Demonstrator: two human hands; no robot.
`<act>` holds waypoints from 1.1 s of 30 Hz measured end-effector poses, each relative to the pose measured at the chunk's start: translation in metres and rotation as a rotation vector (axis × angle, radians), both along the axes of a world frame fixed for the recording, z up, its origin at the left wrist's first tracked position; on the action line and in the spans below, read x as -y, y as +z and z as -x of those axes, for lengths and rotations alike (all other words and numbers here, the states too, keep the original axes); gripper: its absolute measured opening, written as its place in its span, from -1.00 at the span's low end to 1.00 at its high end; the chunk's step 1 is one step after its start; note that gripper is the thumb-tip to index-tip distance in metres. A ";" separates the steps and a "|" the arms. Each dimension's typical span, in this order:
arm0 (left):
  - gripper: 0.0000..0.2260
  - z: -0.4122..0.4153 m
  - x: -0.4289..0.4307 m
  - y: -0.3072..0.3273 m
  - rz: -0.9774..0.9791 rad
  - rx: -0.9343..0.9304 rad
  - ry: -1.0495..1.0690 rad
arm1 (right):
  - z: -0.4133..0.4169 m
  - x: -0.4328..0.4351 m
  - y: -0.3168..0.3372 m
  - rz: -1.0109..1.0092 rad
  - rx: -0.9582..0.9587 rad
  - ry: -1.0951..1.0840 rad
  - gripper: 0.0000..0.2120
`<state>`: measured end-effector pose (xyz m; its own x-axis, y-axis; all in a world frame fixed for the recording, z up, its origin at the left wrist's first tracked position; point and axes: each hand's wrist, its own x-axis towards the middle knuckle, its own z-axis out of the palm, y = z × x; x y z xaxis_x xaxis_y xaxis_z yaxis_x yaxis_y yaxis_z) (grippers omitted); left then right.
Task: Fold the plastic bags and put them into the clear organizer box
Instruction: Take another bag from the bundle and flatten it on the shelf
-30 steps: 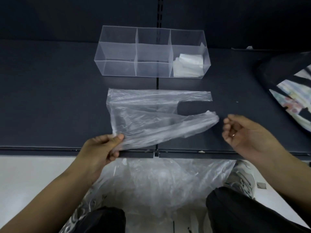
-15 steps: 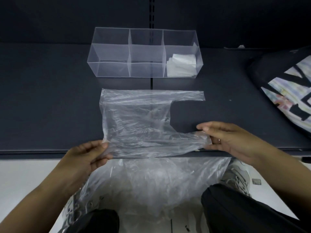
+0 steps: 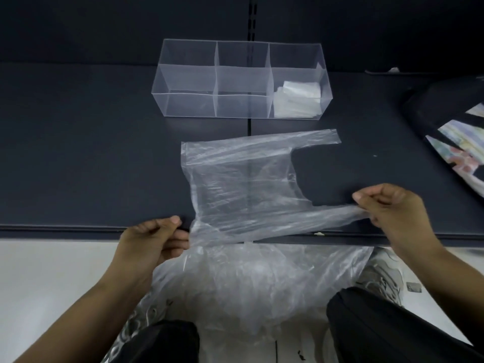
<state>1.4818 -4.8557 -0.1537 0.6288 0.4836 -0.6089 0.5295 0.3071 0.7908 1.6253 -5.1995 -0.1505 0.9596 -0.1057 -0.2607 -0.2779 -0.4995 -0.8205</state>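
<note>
Head view shows you at the lengthwise fold of a thin, see-through plastic carrier bag (image 3: 235, 189), spread on the dark matte shelf (image 3: 78, 158) just in front of the clear, three-compartment organizer box (image 3: 188, 106). The bag lies sideways, its two handles pointing to your right.

Your left hand (image 3: 149, 242) pinches the near bottom corner of the bag between thumb and fingertips at the shelf's front edge. Your right hand (image 3: 392, 213) pinches the end of the near handle (image 3: 327, 218), so that edge is drawn taut between your hands and lifted slightly off the shelf. The far handle (image 3: 314, 138) lies flat, untouched.

The task looks well short of done. A small stack of folded white-clear bags (image 3: 298, 98) sits in the box's right compartment, while a loose heap of crumpled clear bags (image 3: 262, 279) waits below the shelf edge, between your knees.

Next, carry the taut near edge away from you and lay it along the far edge, handle over handle, keeping both pinches level so the film does not twist. This plastic is light and clingy, so it will likely trap air and spring back. Smooth it flat with an open palm before you let go, then fold it shorter until it fits a compartment.
</note>
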 end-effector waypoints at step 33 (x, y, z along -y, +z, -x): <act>-0.79 0.018 0.009 0.010 0.133 -0.245 -0.470 | -0.077 -0.198 -0.032 0.828 0.525 1.163 -0.35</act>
